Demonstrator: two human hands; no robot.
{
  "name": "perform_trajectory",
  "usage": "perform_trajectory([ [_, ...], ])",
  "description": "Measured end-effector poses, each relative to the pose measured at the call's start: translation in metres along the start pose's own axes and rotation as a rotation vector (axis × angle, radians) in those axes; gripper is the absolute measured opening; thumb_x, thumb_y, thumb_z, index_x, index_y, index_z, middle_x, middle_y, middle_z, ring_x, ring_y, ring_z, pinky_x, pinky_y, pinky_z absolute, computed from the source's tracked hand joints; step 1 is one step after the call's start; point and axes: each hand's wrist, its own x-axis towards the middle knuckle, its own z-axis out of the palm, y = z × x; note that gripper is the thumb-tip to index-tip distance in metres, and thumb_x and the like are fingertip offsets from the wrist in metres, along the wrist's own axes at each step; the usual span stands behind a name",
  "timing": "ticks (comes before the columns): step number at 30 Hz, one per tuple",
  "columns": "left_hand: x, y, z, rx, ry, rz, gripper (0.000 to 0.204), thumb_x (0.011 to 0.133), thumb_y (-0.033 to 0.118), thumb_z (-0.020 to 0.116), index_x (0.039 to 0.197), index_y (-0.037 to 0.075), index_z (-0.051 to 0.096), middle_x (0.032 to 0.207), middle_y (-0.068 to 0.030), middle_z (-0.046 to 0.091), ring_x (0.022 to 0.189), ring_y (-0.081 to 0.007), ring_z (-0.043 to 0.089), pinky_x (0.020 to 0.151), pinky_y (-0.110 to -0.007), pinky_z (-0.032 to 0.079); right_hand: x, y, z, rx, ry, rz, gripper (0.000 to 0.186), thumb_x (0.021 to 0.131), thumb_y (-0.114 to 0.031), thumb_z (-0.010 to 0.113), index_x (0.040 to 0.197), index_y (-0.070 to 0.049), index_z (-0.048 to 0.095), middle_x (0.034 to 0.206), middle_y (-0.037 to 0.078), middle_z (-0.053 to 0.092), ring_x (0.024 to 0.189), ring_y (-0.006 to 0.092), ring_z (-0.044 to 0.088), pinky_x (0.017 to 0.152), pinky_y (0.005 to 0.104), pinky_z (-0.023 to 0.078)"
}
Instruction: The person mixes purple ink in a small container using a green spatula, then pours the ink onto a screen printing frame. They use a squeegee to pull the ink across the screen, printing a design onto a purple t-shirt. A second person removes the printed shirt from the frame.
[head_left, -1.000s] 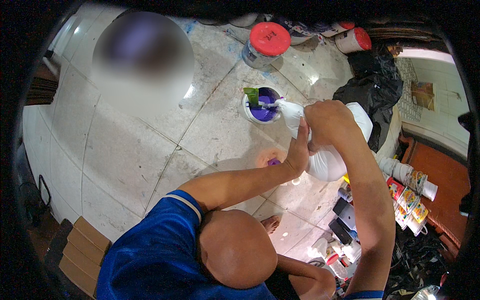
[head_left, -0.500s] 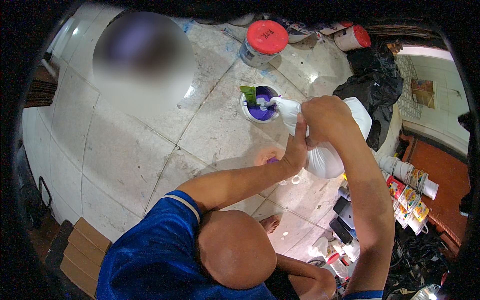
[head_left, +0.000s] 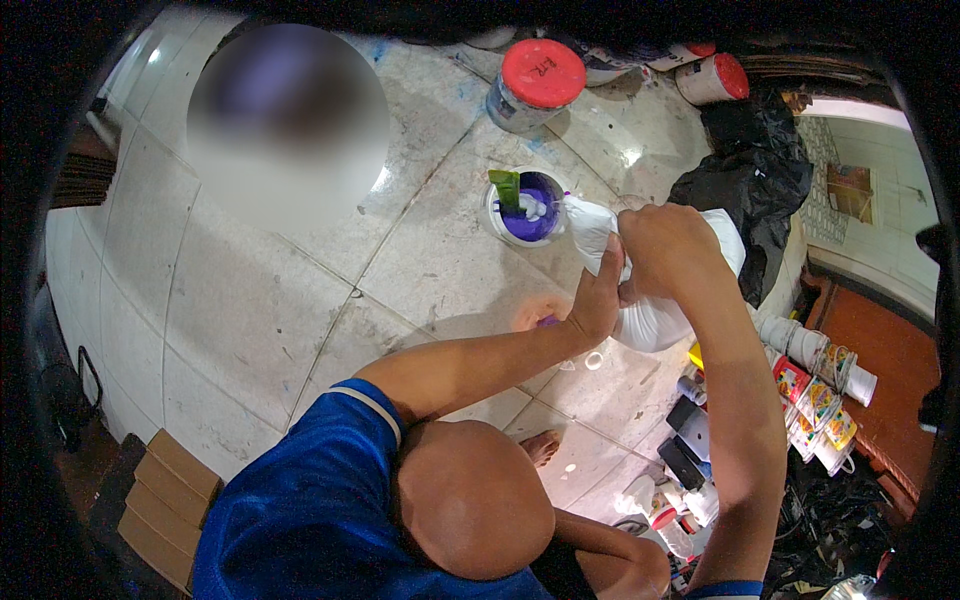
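My left hand (head_left: 597,300) and my right hand (head_left: 665,245) are both closed around a bulging white plastic bag (head_left: 655,325). The bag's twisted neck points left, beside the rim of a white bucket (head_left: 493,222). Inside the bucket is purple paint (head_left: 515,228), with a white thick lump (head_left: 533,208) resting in it. A flat green strip (head_left: 505,188) stands up out of the paint at the bucket's left side. The fingers under the bag are partly hidden.
A bucket with a red lid (head_left: 543,75) stands beyond the paint, with more buckets behind. Black plastic bags (head_left: 750,175) lie at the right. Stacked small tubs (head_left: 815,400) and scattered bottles are near my right arm. Flattened cardboard (head_left: 165,510) sits at lower left.
The bag's neck has drawn back slightly to the right from over the bucket. The white stream between neck and paint has ended, and a white lump lies in the purple paint.
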Motion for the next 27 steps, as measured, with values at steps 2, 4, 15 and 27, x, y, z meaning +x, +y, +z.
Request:
perform_trajectory([
  [2, -0.001, 0.0, -0.001, -0.02, -0.01, -0.005, 0.059, 0.117, 0.053, 0.043, 0.146, 0.003, 0.053, 0.133, -0.0035, 0.062, 0.116, -0.0099, 0.06, 0.099, -0.027, 0.052, -0.001, 0.001, 0.003, 0.0, 0.024, -0.01, 0.061, 0.058, -0.036, 0.1, 0.103, -0.004, 0.076, 0.103, 0.019, 0.078, 0.098, 0.0378, 0.077, 0.09, 0.0466, 0.061],
  [4, 0.0, -0.001, -0.005, 0.064, -0.05, -0.023, 0.07, 0.113, 0.064, 0.039, 0.152, 0.007, 0.048, 0.142, -0.0059, 0.06, 0.127, -0.0144, 0.06, 0.108, -0.033, 0.051, -0.001, 0.001, 0.005, -0.005, 0.048, -0.024, 0.062, 0.058, -0.037, 0.1, 0.104, -0.003, 0.076, 0.102, 0.019, 0.078, 0.097, 0.0379, 0.077, 0.089, 0.0468, 0.061],
  [15, 0.007, -0.008, -0.016, 0.094, -0.06, 0.023, 0.06, 0.113, 0.058, 0.049, 0.152, 0.012, 0.049, 0.138, -0.0023, 0.062, 0.121, -0.0113, 0.062, 0.101, -0.032, 0.055, -0.004, 0.006, 0.014, 0.036, 0.115, -0.02, 0.072, 0.058, -0.035, 0.1, 0.115, -0.003, 0.071, 0.098, 0.02, 0.078, 0.096, 0.04, 0.077, 0.087, 0.0481, 0.061],
  [27, 0.043, 0.01, -0.013, 0.833, -0.163, 0.418, 0.046, 0.099, 0.033, 0.075, 0.128, -0.001, 0.067, 0.125, -0.0239, 0.07, 0.109, -0.043, 0.07, 0.098, -0.048, 0.054, 0.001, 0.053, 0.112, 0.528, 0.492, 0.099, 0.062, 0.068, -0.026, 0.09, 0.124, -0.007, 0.071, 0.1, 0.021, 0.076, 0.096, 0.0423, 0.073, 0.084, 0.0497, 0.058],
])
